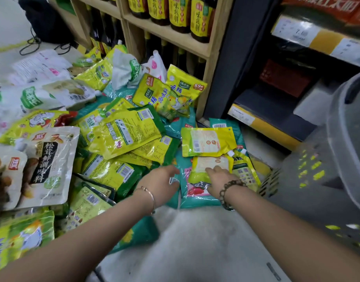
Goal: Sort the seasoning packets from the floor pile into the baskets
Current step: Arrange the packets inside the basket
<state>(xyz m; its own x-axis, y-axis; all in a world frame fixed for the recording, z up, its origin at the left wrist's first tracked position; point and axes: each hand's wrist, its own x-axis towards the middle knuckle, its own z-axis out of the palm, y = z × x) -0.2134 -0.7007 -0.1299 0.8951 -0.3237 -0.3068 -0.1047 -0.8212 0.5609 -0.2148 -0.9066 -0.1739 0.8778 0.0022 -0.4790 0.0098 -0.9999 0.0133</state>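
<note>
A big pile of seasoning packets (122,135) covers the floor, mostly yellow-green, with teal and white ones among them. My right hand (218,180) lies on a yellow spout pouch (207,165) at the pile's near right edge, fingers on top and thumb at its crumpled silver bottom edge. A second, similar yellow spout pouch (207,141) lies just behind it. My left hand (159,185) reaches over a teal packet (195,197) beside it, fingers spread and touching it. A grey perforated basket (301,176) stands to the right, with yellow packets showing through its holes.
Wooden shelves (171,35) with dark sauce bottles rise behind the pile. A dark store shelf with yellow price strips (262,127) stands at right. A translucent grey bin rim (341,127) overlaps the basket. Bare grey floor (195,241) lies between my arms.
</note>
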